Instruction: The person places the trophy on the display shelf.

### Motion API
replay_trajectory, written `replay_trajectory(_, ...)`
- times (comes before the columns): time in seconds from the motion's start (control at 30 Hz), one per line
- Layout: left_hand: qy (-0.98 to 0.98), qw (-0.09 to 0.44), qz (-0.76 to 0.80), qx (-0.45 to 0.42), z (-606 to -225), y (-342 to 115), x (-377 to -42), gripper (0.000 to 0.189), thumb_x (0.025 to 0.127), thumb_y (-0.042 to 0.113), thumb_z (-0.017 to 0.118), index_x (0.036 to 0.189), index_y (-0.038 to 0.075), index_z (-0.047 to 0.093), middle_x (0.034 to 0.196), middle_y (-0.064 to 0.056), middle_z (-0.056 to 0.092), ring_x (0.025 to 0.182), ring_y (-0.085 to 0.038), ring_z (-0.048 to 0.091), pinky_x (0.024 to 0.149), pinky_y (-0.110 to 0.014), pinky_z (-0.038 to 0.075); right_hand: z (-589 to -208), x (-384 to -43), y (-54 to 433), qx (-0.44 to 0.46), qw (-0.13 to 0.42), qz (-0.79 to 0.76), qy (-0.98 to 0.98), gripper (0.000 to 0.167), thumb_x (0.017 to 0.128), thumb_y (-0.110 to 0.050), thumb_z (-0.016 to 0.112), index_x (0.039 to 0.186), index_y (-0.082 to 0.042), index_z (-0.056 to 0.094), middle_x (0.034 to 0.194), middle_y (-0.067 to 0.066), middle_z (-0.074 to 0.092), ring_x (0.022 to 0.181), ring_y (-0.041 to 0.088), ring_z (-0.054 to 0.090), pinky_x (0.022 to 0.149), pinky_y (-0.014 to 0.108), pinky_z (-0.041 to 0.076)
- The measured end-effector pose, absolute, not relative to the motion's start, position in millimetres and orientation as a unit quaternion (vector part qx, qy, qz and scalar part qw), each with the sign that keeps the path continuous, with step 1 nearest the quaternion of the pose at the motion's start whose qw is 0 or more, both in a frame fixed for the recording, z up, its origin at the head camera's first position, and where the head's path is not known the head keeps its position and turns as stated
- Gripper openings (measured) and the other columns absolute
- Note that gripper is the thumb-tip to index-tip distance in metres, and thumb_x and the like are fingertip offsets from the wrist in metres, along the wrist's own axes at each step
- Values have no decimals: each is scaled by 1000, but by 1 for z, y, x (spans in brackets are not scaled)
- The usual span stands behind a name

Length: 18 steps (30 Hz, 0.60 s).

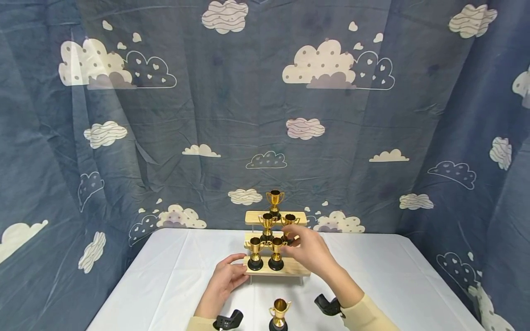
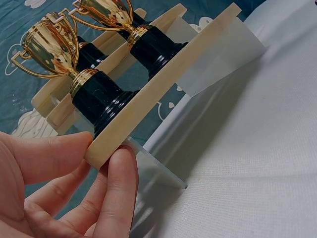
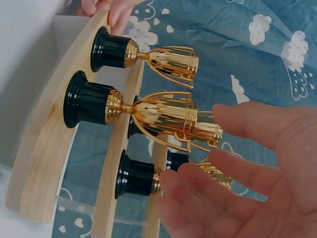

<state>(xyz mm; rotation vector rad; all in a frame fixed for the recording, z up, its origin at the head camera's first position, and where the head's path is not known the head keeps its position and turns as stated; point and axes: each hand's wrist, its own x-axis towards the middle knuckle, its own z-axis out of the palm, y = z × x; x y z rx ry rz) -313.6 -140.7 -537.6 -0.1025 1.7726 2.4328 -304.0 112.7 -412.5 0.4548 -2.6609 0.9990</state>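
A three-tier wooden display stand (image 1: 296, 266) holds several small gold trophy cups with black bases. One trophy (image 1: 275, 200) tops it, two occupy the middle tier, and two more, a left trophy (image 1: 255, 263) and a right trophy (image 2: 153, 49), stand upright on the lowest tier. My left hand (image 1: 225, 278) pinches the left end of the lowest board, thumb above and fingertips (image 2: 122, 161) below. Beside the right lowest trophy, my right hand (image 1: 310, 250) has its fingers loosely bent and apart, holding nothing; in the right wrist view its thumb (image 3: 237, 119) hovers near the cup rims.
Another gold trophy (image 1: 279, 309) stands on the white table (image 1: 165, 285) in front of the stand, between the forearms. Clear supports (image 2: 218, 59) carry the boards. A blue cloud-patterned curtain (image 1: 232, 105) hangs behind and at both sides.
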Motion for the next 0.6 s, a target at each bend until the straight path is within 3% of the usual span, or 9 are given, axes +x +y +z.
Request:
replay_trajectory(0.37, 591, 64, 804, -34, -540, -141, -314, 51, 85, -6, 64, 135, -7, 53, 94, -13, 67, 78, -18, 69, 77, -34, 59, -412, -297, 119, 158, 138, 354, -911, 41, 80, -25, 85, 117, -29, 70, 102, -2, 71, 75, 7, 64, 69, 35, 54)
replay_trajectory(0.6, 594, 66, 801, -37, -539, -140, -314, 53, 84, -6, 64, 136, -6, 53, 95, -13, 67, 78, -18, 69, 78, -35, 59, -410, -289, 124, 158, 134, 360, -910, 43, 81, -28, 84, 121, -21, 71, 105, 3, 71, 76, 8, 65, 71, 37, 55)
